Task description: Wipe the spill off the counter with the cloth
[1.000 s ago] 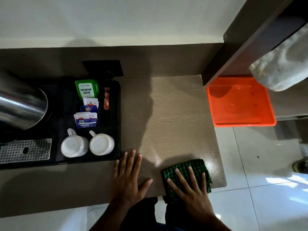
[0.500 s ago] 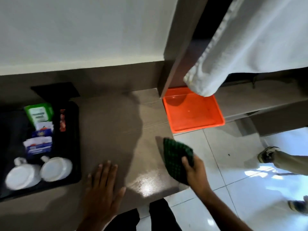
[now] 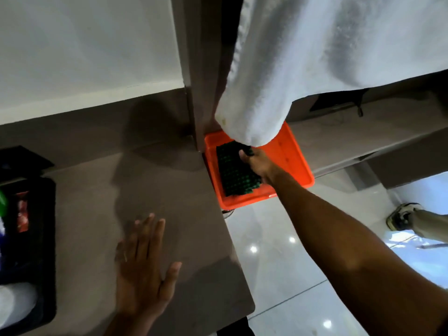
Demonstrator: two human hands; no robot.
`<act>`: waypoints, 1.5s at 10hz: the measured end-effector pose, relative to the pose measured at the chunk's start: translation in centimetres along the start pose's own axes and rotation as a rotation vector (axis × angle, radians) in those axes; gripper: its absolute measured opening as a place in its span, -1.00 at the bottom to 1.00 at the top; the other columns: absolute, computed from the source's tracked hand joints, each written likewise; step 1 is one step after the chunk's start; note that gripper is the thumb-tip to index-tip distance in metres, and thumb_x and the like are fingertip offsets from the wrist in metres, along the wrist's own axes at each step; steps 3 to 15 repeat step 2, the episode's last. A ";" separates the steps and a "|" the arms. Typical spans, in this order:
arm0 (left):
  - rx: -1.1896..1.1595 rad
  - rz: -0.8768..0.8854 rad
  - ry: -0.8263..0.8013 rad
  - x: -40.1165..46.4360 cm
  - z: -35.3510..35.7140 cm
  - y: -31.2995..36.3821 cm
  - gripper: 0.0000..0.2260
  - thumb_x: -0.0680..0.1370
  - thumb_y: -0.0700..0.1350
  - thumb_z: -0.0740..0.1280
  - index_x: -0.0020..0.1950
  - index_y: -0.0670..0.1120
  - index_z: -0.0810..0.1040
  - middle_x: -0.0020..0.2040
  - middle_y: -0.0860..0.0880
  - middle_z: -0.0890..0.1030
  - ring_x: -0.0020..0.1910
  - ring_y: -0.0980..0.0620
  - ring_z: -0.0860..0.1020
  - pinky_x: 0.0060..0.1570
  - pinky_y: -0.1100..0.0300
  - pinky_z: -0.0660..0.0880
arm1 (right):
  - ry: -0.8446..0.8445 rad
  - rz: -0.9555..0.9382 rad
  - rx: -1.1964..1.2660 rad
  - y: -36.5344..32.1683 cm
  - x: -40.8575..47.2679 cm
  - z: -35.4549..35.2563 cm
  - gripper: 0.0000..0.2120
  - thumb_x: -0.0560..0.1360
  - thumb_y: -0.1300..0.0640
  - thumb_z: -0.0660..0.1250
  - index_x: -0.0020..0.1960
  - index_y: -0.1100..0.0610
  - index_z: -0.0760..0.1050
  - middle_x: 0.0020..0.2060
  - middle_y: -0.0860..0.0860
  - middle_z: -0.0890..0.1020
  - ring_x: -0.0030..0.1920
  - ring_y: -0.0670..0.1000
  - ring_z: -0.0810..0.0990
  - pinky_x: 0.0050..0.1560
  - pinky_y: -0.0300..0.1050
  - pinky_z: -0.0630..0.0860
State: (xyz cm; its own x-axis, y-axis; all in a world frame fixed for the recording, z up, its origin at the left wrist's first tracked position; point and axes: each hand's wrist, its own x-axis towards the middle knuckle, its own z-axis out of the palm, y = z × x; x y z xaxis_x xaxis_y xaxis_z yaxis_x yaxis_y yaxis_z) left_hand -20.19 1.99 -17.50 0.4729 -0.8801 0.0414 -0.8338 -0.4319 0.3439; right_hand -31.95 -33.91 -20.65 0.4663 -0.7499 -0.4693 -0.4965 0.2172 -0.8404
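The green checked cloth (image 3: 234, 172) hangs inside the orange tray (image 3: 291, 154), which sits on a low shelf right of the counter. My right hand (image 3: 258, 163) is stretched out over the tray and grips the cloth's upper right edge; its fingertips are partly hidden under a hanging white towel. My left hand (image 3: 143, 267) lies flat, fingers spread, on the brown wood-grain counter (image 3: 169, 202) near its front edge. No spill shows on the counter.
A white towel (image 3: 303, 59) hangs over the tray's back. A black tray (image 3: 38, 251) with sachets and a white cup stands at the counter's left. Glossy tiled floor (image 3: 278, 275) lies right of the counter, with another person's shoe (image 3: 402, 215) on it.
My right hand lifted the cloth off the counter's front right corner and carried it right and away into the orange tray. My view swung right. The left hand stayed flat on the counter.
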 end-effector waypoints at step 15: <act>-0.021 -0.009 -0.025 1.0 -0.1 2.1 -0.25 0.62 0.34 -0.11 0.62 -0.14 0.27 0.63 -0.19 0.29 0.57 -0.28 0.31 0.43 -0.37 0.24 | 0.315 -0.096 -0.265 0.3 0.0 -2.5 -0.73 0.58 0.06 0.41 0.02 0.31 0.60 -0.15 0.21 0.67 -0.11 0.06 0.54 -0.13 -0.01 0.44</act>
